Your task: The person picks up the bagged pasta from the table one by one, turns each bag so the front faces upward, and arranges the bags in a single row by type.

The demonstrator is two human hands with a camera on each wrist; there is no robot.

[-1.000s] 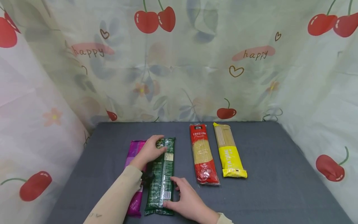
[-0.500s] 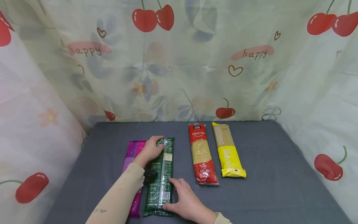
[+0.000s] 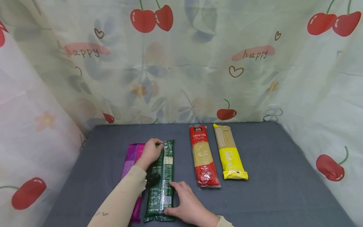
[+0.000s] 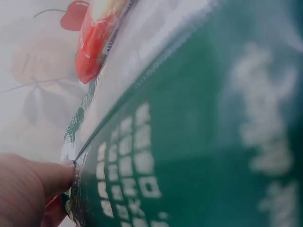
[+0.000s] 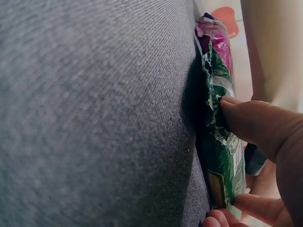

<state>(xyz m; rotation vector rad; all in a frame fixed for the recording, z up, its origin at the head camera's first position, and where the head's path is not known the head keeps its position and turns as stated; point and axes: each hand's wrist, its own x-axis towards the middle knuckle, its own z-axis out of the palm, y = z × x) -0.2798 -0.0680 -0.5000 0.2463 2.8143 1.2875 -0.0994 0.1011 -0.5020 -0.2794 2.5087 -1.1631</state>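
A long green pasta packet (image 3: 160,189) lies back side up on the table, its barcode toward the near end. My left hand (image 3: 151,153) reaches over it and pinches its far end between thumb and fingers; in the left wrist view the thumb (image 4: 54,177) presses at that end. My right hand (image 3: 188,205) rests along the near right side, thumb and index fingertip touching the edge, fingers fairly straight. A purple-pink packet (image 3: 136,209) lies left of the green one, partly covered by my left forearm. In the right wrist view the green packet (image 5: 220,156) appears edge-on beside the thumb.
To the right lie a red packet of noodles (image 3: 203,157) and a yellow one (image 3: 232,157), both slightly slanted. Dark grey cloth covers the table (image 3: 269,195). A cherry-patterned curtain (image 3: 181,78) hangs behind it and at both sides.
My left thumb and fingers have closed together at the green packet's far end. The right hand keeps its place at the edge. The whole scene has shifted slightly left in the head view.
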